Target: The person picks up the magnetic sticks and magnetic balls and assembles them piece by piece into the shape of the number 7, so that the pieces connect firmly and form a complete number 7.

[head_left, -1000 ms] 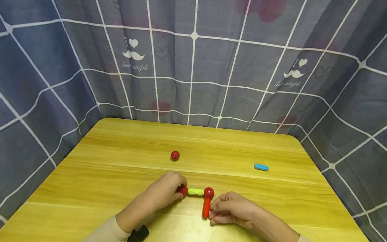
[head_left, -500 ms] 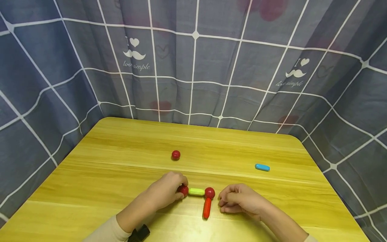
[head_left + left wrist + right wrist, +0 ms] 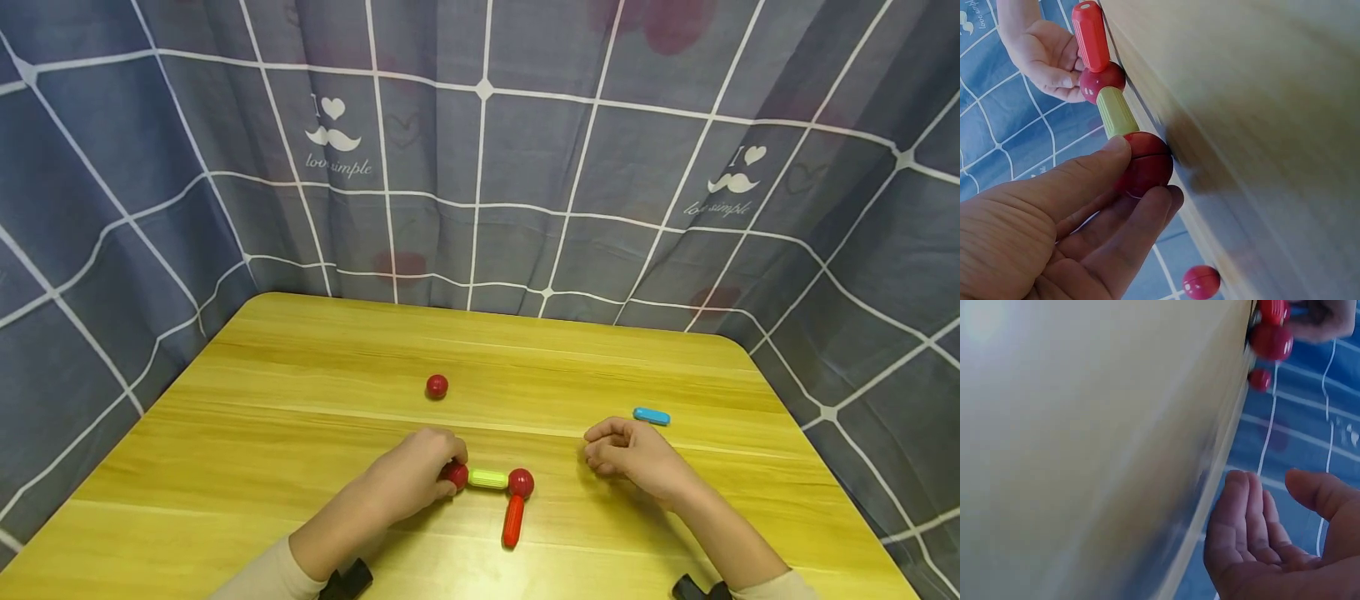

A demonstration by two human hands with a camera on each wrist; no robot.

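Observation:
My left hand point(image 3: 417, 467) pinches a red ball point(image 3: 1146, 164) between thumb and fingers at the left end of a joined piece. From that ball a ridged yellow-green rod point(image 3: 488, 478) runs right to a second red ball point(image 3: 521, 482). A ridged red rod point(image 3: 513, 522) extends from the second ball toward me. To the right, my right hand point(image 3: 637, 457) is over the table with nothing in it, thumb apart from the loosely bent fingers in the right wrist view. Just beyond it lies a blue rod point(image 3: 652, 416).
A loose red ball point(image 3: 437, 386) sits farther back on the wooden table point(image 3: 337, 350). A blue checked curtain point(image 3: 517, 167) hangs behind the table and along both sides.
My right hand has left the side of the red rod and moved right and away from me, toward the blue rod. The left hand keeps its hold on the ball.

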